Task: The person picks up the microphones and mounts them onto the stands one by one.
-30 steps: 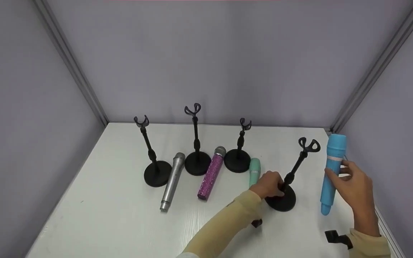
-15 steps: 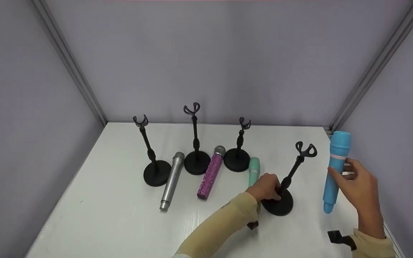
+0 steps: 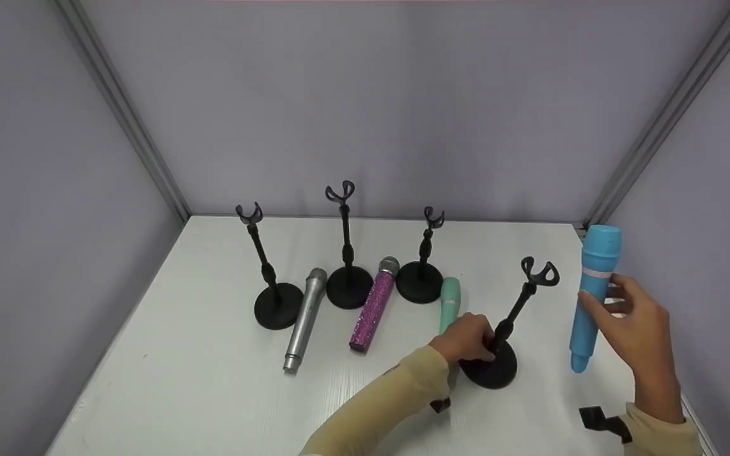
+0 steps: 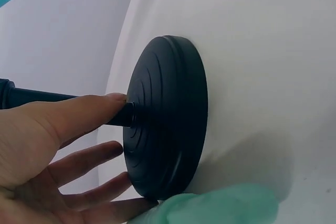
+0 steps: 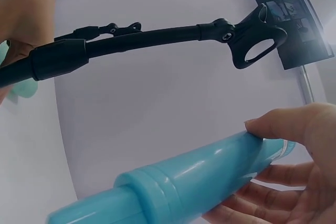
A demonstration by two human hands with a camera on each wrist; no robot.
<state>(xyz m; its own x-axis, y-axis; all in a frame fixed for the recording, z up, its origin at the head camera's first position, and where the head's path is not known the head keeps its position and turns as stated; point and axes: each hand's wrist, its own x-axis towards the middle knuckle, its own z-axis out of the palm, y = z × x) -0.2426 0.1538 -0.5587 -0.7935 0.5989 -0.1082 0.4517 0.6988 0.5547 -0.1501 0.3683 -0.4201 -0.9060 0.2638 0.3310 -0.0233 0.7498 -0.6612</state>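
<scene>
My left hand (image 3: 466,339) pinches the lower pole of a black microphone stand (image 3: 498,370), right above its round base. In the left wrist view the thumb lies along the pole and the fingertips reach the rim of the base (image 4: 168,114). The stand's pole leans right, and its forked clip holds nothing. To the right, my right hand (image 3: 637,323) grips a light blue microphone (image 3: 587,320) by its body, thumb on one side and fingers on the other. It is held nearly upright, head up. A mint green microphone (image 3: 449,299) lies partly hidden behind my left hand.
Left of my hands, a silver microphone (image 3: 305,323) and a glittery pink microphone (image 3: 374,307) lie on the white table (image 3: 213,392). Three more black stands, a left one (image 3: 278,307), a middle one (image 3: 349,288) and a right one (image 3: 419,283), rise behind them. Grey walls enclose the table.
The stand in my left hand has shifted toward me and slightly left. My right hand has moved slightly up and right with the blue microphone. The other stands and microphones stay put.
</scene>
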